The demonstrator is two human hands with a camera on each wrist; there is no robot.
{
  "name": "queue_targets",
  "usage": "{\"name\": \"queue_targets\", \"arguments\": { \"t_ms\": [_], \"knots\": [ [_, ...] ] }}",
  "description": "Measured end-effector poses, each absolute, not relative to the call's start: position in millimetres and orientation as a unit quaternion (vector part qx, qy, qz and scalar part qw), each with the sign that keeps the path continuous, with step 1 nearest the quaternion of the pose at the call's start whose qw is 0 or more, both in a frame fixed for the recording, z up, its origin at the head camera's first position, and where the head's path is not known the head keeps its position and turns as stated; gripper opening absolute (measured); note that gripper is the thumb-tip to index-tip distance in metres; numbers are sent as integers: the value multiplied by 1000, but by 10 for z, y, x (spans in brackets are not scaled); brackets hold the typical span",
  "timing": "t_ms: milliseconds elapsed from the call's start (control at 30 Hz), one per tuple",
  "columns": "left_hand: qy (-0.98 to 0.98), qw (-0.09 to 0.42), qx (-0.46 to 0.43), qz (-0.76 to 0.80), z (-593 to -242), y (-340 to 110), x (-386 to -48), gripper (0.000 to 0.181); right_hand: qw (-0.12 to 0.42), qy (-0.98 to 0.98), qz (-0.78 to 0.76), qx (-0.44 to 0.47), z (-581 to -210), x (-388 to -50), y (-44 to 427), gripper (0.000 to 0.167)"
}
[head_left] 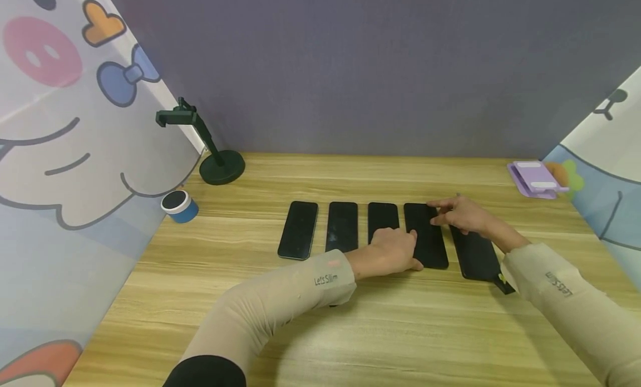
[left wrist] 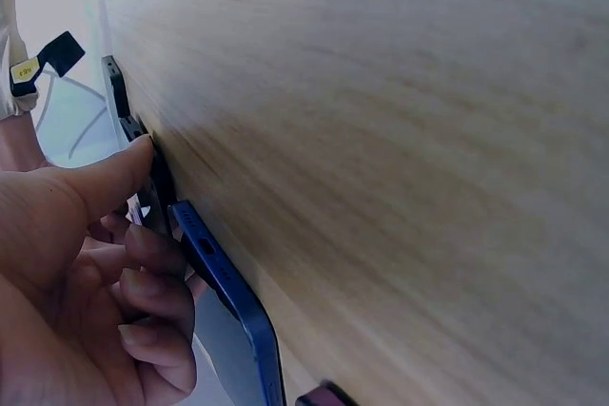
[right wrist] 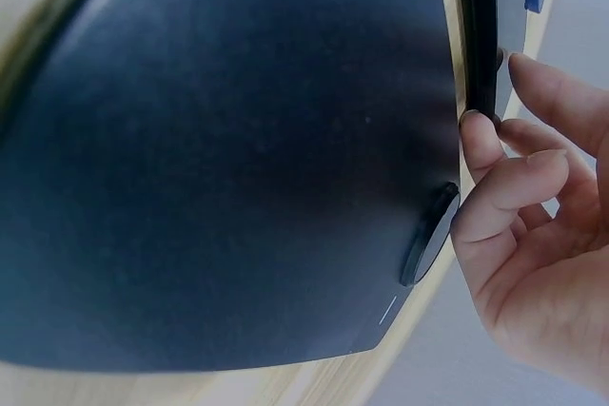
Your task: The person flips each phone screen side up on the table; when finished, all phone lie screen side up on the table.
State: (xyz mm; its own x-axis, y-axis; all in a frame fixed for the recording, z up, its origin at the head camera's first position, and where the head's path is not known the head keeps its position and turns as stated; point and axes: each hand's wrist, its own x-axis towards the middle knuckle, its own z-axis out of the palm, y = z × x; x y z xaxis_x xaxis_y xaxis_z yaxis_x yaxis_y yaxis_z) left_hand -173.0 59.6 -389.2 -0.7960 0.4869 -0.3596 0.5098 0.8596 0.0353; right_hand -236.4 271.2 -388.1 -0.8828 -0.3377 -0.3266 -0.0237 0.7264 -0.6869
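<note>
Several dark phones lie in a row on the wooden table. The fourth from the left, a black phone [head_left: 425, 242], lies between my hands. My left hand [head_left: 388, 250] holds its lower left corner, thumb at the bottom edge and the other fingers bent. At its upper right corner, the forefinger and thumb of my right hand [head_left: 463, 215] hold the top and side edges. Left of it lies a blue-edged phone [left wrist: 233, 282], partly under my left hand. To the right, a black phone [head_left: 476, 256] with a dark strap [head_left: 503, 284] lies slightly tilted below my right hand.
Two more phones, a leftmost one [head_left: 297, 231] and its neighbour [head_left: 343, 225], lie at left. A dark green stand [head_left: 220, 167] and a blue-and-white jar [head_left: 181, 209] are at the left edge. A purple folding stand [head_left: 536, 178] sits back right. A grey panel [head_left: 370, 69] closes the back.
</note>
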Motion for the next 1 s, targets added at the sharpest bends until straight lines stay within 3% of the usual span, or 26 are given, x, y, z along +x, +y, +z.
{"name": "queue_targets", "arguments": {
  "t_ms": [1000],
  "knots": [
    [949, 171, 260, -44, -3920, 633, -1734, 81, 212, 908, -348, -100, -3905, -2364, 2742, 60]
  ]
}}
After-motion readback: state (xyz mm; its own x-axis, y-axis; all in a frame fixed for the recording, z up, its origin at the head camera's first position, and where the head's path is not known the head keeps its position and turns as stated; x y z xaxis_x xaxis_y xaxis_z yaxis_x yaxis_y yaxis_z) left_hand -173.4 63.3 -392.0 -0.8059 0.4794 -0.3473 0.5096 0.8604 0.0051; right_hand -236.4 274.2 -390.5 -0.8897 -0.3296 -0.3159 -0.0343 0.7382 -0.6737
